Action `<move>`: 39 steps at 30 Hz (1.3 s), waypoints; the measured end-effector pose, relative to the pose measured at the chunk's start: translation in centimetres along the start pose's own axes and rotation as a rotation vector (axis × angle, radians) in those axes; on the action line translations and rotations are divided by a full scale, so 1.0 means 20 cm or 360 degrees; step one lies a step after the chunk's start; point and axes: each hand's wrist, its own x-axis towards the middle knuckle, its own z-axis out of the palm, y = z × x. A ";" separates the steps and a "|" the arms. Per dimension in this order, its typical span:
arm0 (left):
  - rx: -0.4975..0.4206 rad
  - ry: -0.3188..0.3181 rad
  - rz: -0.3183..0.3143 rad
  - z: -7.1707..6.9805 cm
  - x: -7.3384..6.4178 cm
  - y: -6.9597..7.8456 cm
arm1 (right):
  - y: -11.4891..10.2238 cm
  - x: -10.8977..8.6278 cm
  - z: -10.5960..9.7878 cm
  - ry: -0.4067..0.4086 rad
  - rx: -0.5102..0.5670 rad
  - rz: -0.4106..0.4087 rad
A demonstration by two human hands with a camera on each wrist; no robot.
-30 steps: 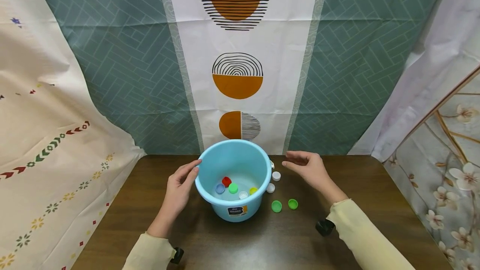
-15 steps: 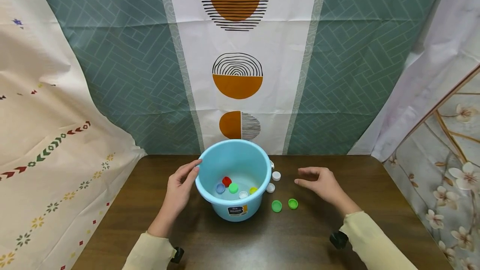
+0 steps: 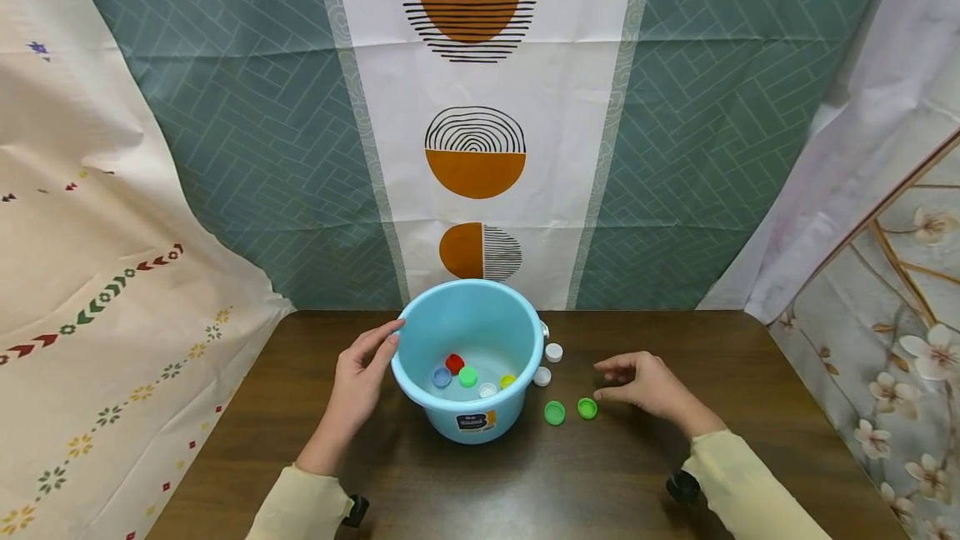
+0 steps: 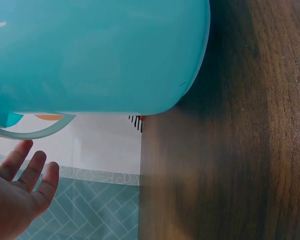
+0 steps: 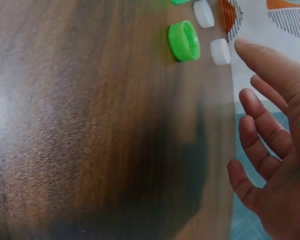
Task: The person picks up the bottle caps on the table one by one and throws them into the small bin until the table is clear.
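A light blue bucket (image 3: 467, 407) stands upright, holding several bottle caps: one red (image 3: 454, 364), one blue (image 3: 442, 377), one bright green (image 3: 468, 377), one white (image 3: 488, 390) and one yellow (image 3: 507, 381). My left hand (image 3: 360, 373) touches the bucket's left rim with its fingertips; in the left wrist view, its visible fingers are loosely spread beside the handle (image 4: 40, 134). My right hand (image 3: 651, 387) hovers with relaxed fingers and nothing in them, nearest to a light green cap (image 3: 587, 408). Another green cap (image 3: 554, 413) lies to the left of that one.
Two white caps (image 3: 553, 352) lie close to the bucket's right side on the brown wooden table (image 3: 585, 490). Behind the table's back edge hangs a patterned cloth (image 3: 517, 207). Other cloths drape at the left (image 3: 112, 232) and right (image 3: 885, 390).
My right hand has moved from beside the bucket's rim rightward and down toward the light green cap. My left hand has stayed at the rim, and the caps lie where they were.
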 end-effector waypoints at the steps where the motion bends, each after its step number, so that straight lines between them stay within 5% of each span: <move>1: 0.0000 0.0002 0.0001 0.00 0.00 0.00 | 0.01 0.00 0.00 -0.0012 -0.0008 -0.0008; 10: -0.0007 0.0008 0.0007 0.00 0.00 0.00 | 0.04 -0.01 0.05 -0.0079 -0.0013 0.0006; 24: 0.0011 -0.0022 0.0008 0.00 0.00 0.00 | 0.05 -0.03 0.14 -0.0004 -0.0527 -0.0061; 39: -0.0008 0.0005 -0.0023 0.00 0.00 0.00 | 0.08 -0.03 0.16 -0.0073 -0.0445 -0.0086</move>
